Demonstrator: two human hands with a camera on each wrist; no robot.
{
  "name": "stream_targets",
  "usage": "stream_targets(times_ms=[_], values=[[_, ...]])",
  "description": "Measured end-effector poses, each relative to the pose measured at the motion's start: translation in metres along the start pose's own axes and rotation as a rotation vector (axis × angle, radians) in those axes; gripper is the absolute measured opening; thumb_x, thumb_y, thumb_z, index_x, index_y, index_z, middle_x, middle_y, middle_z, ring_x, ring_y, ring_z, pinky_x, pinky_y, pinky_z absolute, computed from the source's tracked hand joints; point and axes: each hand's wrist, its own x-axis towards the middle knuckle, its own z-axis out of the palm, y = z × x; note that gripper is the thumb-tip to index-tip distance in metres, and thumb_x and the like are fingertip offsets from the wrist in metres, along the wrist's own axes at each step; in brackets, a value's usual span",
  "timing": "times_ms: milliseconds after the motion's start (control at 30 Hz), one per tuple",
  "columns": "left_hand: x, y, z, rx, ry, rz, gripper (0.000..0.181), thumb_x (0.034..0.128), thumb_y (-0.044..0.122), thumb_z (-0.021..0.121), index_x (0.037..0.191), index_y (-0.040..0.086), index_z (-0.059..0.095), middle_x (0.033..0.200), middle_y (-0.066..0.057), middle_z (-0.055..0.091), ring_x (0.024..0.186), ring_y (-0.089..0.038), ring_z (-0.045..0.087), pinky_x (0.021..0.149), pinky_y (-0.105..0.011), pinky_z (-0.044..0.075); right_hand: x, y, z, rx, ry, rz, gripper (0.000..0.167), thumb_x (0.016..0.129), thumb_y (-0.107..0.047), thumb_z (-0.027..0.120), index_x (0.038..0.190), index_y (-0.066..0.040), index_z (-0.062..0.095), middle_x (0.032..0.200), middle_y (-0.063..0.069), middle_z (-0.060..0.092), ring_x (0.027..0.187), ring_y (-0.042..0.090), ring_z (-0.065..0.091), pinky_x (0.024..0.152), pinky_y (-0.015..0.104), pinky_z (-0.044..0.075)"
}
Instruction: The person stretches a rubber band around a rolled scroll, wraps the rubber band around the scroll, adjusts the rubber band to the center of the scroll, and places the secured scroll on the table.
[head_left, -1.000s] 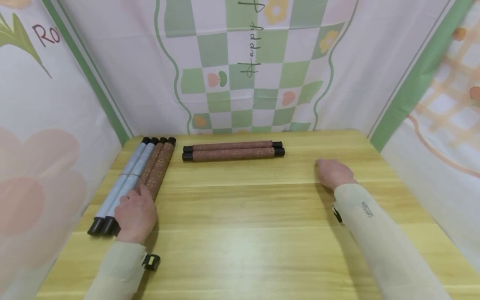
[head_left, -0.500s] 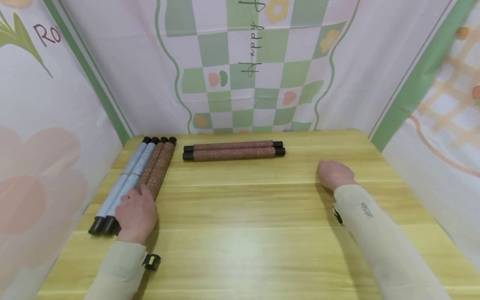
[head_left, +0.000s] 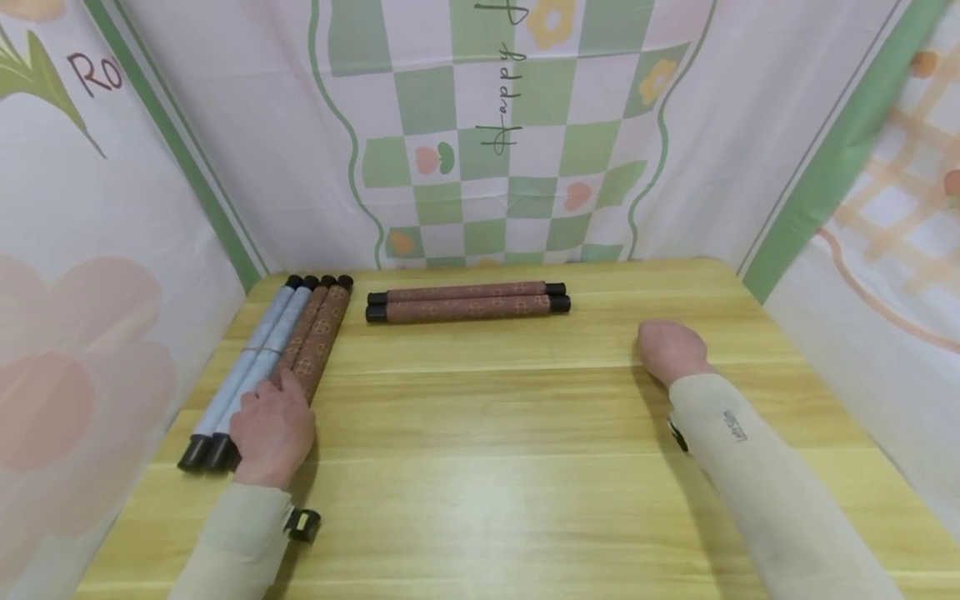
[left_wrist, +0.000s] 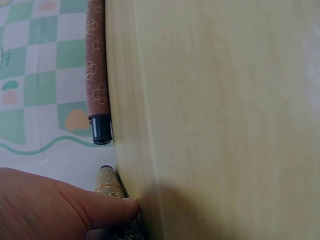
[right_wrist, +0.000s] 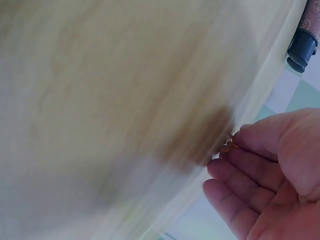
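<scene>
Two brown patterned rolls with black ends [head_left: 313, 342] lie side by side at the table's left. My left hand [head_left: 272, 429] grips them near their lower ends, its thumb [left_wrist: 117, 210] along the outer roll in the left wrist view; the other fingers are mostly hidden. Touching their left side are two light blue rolls [head_left: 247, 367] with a thin band around them. My right hand [head_left: 672, 352] is over the right part of the table. In the right wrist view, its thumb and forefinger pinch a small, thin orange-brown thing [right_wrist: 228, 145], too small to make out fully.
Two more brown rolls [head_left: 468, 308] lie crosswise at the back middle of the wooden table [head_left: 487, 433]. Printed cloth walls [head_left: 510, 200] stand behind the table and along its left and right sides.
My right hand has shifted slightly to the right and its fingertips have turned out of the head view. My left hand keeps its place on the brown rolls.
</scene>
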Motion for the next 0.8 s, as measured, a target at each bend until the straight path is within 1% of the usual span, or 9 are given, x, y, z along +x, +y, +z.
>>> stream_targets(times_ms=[133,300,367,467,567,600,700,733,800], values=[[0.001,0.0,0.0,0.004,-0.008,0.001,0.056,0.1021,0.013,0.045,0.15,-0.013,0.033,0.118,-0.045,0.051,0.1,-0.06,0.054,0.071,-0.065,0.049,-0.001,-0.001,-0.001,0.004,0.019,-0.01,0.022,0.095,0.0,0.043,0.099,0.006,0.064,0.104,0.033,0.068,0.094,0.048,0.068,0.076,0.059,0.059],[-0.001,0.0,0.0,0.004,0.022,0.015,0.062,0.0987,0.017,0.056,0.149,-0.013,0.034,0.116,-0.045,0.053,0.099,-0.059,0.055,0.069,-0.064,0.049,-0.002,-0.003,-0.003,0.007,0.042,-0.022,0.024,0.096,0.001,0.042,0.105,0.005,0.064,0.107,0.032,0.068,0.097,0.048,0.068,0.08,0.06,0.058],[-0.001,0.001,-0.001,0.001,0.039,0.02,0.061,0.098,0.016,0.057,0.147,-0.013,0.036,0.114,-0.044,0.054,0.098,-0.059,0.055,0.068,-0.064,0.049,-0.003,-0.005,-0.004,0.011,0.056,-0.031,0.025,0.097,0.001,0.042,0.108,0.005,0.064,0.109,0.032,0.068,0.098,0.049,0.068,0.08,0.06,0.058],[-0.002,0.004,-0.002,-0.004,0.067,0.03,0.055,0.0987,0.014,0.051,0.145,-0.013,0.039,0.112,-0.043,0.055,0.096,-0.059,0.055,0.067,-0.065,0.049,-0.004,-0.008,-0.006,0.022,0.082,-0.049,0.029,0.101,-0.004,0.043,0.118,0.004,0.065,0.116,0.033,0.068,0.102,0.051,0.068,0.082,0.061,0.058],[-0.002,0.007,-0.003,-0.01,0.099,0.047,0.049,0.0995,0.012,0.044,0.142,-0.012,0.042,0.109,-0.042,0.056,0.092,-0.057,0.056,0.063,-0.064,0.048,-0.005,-0.012,-0.007,0.034,0.131,-0.072,0.032,0.104,-0.012,0.046,0.122,0.003,0.068,0.121,0.032,0.068,0.104,0.05,0.068,0.083,0.062,0.057],[-0.002,0.009,-0.004,-0.01,0.111,0.057,0.047,0.0993,0.011,0.043,0.14,-0.012,0.044,0.107,-0.042,0.056,0.09,-0.056,0.056,0.061,-0.063,0.048,-0.006,-0.014,-0.007,0.04,0.149,-0.081,0.032,0.105,-0.015,0.046,0.118,0.003,0.069,0.118,0.03,0.07,0.101,0.048,0.069,0.082,0.061,0.057],[-0.001,0.014,-0.005,-0.006,0.145,0.093,0.044,0.0965,0.013,0.052,0.134,-0.01,0.047,0.104,-0.039,0.058,0.085,-0.053,0.058,0.055,-0.059,0.048,-0.009,-0.021,-0.008,0.052,0.231,-0.133,0.033,0.105,-0.02,0.05,0.113,0.002,0.072,0.113,0.027,0.074,0.099,0.044,0.072,0.084,0.059,0.058],[-0.001,0.016,-0.006,0.001,0.159,0.109,0.045,0.095,0.014,0.057,0.133,-0.009,0.049,0.104,-0.039,0.058,0.084,-0.052,0.059,0.054,-0.059,0.048,-0.01,-0.025,-0.009,0.052,0.26,-0.153,0.033,0.105,-0.021,0.051,0.111,0.002,0.073,0.111,0.026,0.075,0.098,0.043,0.073,0.085,0.058,0.059],[-0.002,0.021,-0.006,0.021,0.18,0.148,0.053,0.092,0.018,0.065,0.136,-0.008,0.05,0.108,-0.038,0.06,0.086,-0.053,0.06,0.055,-0.059,0.049,-0.014,-0.032,-0.011,0.056,0.311,-0.191,0.032,0.105,-0.021,0.053,0.109,0.002,0.074,0.109,0.025,0.076,0.098,0.041,0.074,0.086,0.057,0.06]])
